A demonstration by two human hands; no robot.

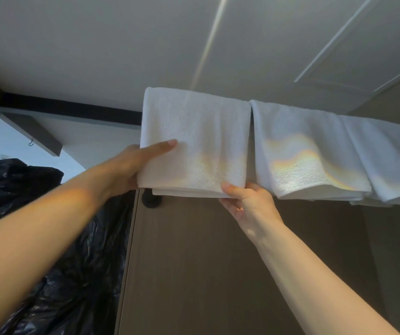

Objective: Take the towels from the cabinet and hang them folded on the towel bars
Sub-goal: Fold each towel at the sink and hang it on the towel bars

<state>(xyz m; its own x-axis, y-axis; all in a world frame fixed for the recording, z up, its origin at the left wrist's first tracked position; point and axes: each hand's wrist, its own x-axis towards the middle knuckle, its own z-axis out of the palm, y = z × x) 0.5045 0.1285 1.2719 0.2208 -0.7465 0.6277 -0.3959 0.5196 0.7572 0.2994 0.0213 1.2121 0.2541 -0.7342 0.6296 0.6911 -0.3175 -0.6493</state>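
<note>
Brown wall panel (218, 262) fills the lower view, with a black plastic bag (73, 274) at its left. Three white folded towels hang side by side across the top of the panel: left towel (199, 141), middle towel (303, 146) just beside it, right towel (392, 160) overlapping the middle one's far edge. The bar is hidden under the cloth; only a dark round fitting (151, 200) shows below the left towel's lower left corner, probably the bar's end mount. Your left hand (131, 168) grips the left towel's left edge, thumb (162, 146) laid flat on the front face and the other fingers behind, out of sight. Your right hand (249, 204) pinches its lower right corner, thumb in front. Judged step: the last of the three is hung and you are squaring it up. The layered bottom edges look slightly uneven, the back layer showing below the front. Next move calls for a small even tug downward with both hands to level the hem against the middle towel, then a gentle release so the fold does not slide off the bar.
</note>
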